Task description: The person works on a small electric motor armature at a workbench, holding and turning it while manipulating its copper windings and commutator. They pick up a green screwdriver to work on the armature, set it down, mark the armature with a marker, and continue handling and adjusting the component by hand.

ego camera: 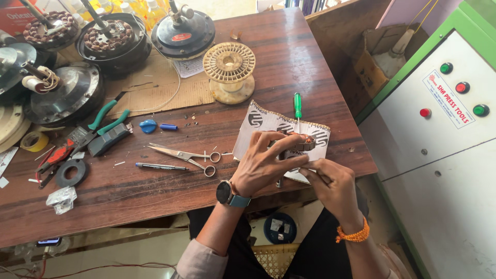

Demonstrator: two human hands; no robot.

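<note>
My left hand (266, 161), with a dark watch on its wrist, grips a small stator with copper windings (302, 142) over a white printed card (268, 124) at the table's near edge. My right hand (330, 183), wearing an orange bead bracelet, pinches the lower right part of the same piece. A green-handled screwdriver (297, 106) lies on the card just beyond the hands. Most of the stator is hidden by my fingers.
On the wooden table (289, 57) lie scissors (186, 155), a pen (161, 166), green-handled pliers (101, 124), a black ring (71, 172), tape (34, 141), a cream spool (229, 70) and several fan motor parts (181, 33). A grey control cabinet with coloured buttons (449, 103) stands to the right.
</note>
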